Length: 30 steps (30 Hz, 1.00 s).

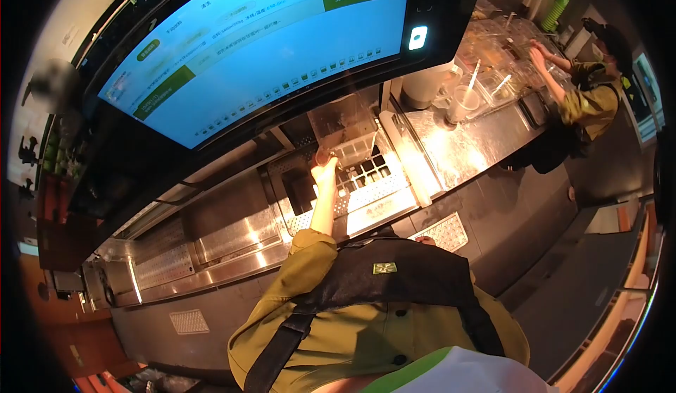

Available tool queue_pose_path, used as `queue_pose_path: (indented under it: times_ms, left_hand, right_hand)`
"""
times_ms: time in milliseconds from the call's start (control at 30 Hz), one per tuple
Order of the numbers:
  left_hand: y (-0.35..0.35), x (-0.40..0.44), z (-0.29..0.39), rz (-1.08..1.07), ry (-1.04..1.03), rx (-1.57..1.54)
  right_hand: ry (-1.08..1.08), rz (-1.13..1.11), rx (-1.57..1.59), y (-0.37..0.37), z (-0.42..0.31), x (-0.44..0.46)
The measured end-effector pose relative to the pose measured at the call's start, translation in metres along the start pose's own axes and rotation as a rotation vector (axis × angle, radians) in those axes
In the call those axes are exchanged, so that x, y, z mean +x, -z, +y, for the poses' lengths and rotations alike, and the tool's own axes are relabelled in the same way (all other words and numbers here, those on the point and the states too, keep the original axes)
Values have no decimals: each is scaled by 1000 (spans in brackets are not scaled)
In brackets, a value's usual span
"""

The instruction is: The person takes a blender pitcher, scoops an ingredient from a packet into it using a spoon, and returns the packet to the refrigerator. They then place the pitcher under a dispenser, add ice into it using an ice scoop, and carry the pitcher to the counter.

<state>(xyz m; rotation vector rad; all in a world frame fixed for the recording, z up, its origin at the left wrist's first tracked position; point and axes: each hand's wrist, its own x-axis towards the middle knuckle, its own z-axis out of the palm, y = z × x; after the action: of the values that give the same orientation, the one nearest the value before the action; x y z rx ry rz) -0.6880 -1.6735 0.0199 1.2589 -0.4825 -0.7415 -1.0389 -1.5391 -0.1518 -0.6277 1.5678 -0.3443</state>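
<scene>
My left hand reaches forward over the metal counter, at the left side of a clear square container. Its fingers are partly hidden and small, and whether they grip the container I cannot tell. Beneath the container lies a white slotted grid set in the counter. Only a little of my right hand shows, past the dark apron at the counter's front edge; its fingers cannot be made out. A large lit screen hangs above and hides part of the counter behind it.
On the right-hand counter stand a large pitcher, a clear cup with a utensil and several clear containers. Another person works at its far end. A metal sink basin lies to the left.
</scene>
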Motion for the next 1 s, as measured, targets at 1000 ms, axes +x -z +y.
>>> queue_pose_path:
  times_ms: [1000]
  left_hand:
    - [30, -29, 59, 119, 80, -232]
  right_hand:
    - [88, -297, -343, 43, -70, 28]
